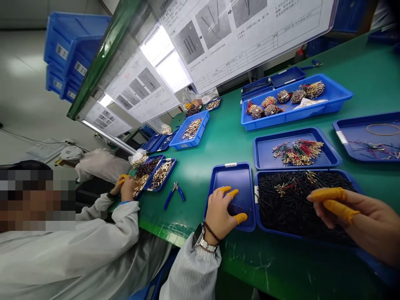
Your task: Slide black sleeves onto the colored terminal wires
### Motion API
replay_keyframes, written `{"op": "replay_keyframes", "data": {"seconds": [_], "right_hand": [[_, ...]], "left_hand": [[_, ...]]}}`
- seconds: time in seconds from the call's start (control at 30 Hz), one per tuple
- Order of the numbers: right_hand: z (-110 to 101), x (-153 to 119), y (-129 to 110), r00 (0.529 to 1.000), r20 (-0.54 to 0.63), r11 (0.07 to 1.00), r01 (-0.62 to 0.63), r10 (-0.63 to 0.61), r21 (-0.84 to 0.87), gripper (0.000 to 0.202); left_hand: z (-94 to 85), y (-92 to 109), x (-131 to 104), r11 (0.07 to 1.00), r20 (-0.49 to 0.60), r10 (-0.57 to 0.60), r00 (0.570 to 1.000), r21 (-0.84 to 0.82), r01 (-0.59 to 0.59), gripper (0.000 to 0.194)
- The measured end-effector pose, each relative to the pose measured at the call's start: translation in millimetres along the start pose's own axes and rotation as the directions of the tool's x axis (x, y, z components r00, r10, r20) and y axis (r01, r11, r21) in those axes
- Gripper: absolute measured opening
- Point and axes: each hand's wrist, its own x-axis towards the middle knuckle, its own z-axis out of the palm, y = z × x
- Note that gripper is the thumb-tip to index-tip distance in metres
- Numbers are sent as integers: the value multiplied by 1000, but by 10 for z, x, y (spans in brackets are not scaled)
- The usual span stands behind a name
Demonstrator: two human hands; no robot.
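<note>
My left hand point(220, 208), with yellow finger cots, is spread over a small blue tray point(231, 175). A few thin dark and red pieces point(237, 208) lie in that tray between its thumb and fingers; the hand holds nothing that I can see. To the right, my right hand point(353, 212), also in yellow finger cots, is above a larger blue tray point(261, 223) full of short black tubes point(281, 208). Its thumb and index finger are drawn together in a pinch, and whatever is between them is too small to make out. Gold-tipped wires point(289, 185) lie on the tubes.
Behind stand a tray of coloured gold-tipped wires point(298, 152), a bin point(246, 123) of wire bundles and a tray with loose wires point(368, 156). Blue-handled pliers point(173, 196) lie left. A co-worker's hands point(126, 187) work beside trays of gold parts point(161, 173). Instruction sheets hang overhead.
</note>
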Motion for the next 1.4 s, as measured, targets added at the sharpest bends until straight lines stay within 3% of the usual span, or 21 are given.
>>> {"op": "replay_keyframes", "data": {"seconds": [0.1, 0.27, 0.43, 0.6, 0.9, 1.03, 1.2, 1.4], "right_hand": [[-6, -13, -6, 990, 126, 994, -78, 68, 76, 27], [-17, 3, 25, 991, 118, 993, -78, 68, 85, 28], [-7, 11, -6, 989, 129, 995, -83, 75, 57, 30], [22, 26, 22, 992, 127, 1000, 15, -18, 24, 35], [36, 22, 29, 992, 120, 999, 34, -34, -3, 30], [52, 26, 37, 993, 99, 998, 59, -59, 5, 28], [75, 20, 14, 992, 104, 997, 74, -73, -4, 30], [96, 7, -71, 992, 118, 999, 38, -40, 18, 31]], "left_hand": [[75, -7, 10, 999, 50, -49, 998, 11, 48, 70], [118, -69, -24, 992, 96, -115, 989, -35, 119, 72], [14, -222, -35, 993, 81, -107, 991, -36, 110, 70], [-43, -329, -53, 990, 133, -136, 982, -25, 140, 76], [-25, -323, -25, 989, 163, -133, 978, -42, 142, 78], [-23, -300, -5, 991, 125, -121, 985, -42, 127, 76], [59, -254, 19, 992, 127, -119, 985, -14, 122, 88], [72, -289, 5, 989, 144, -145, 979, -2, 147, 81]]}}
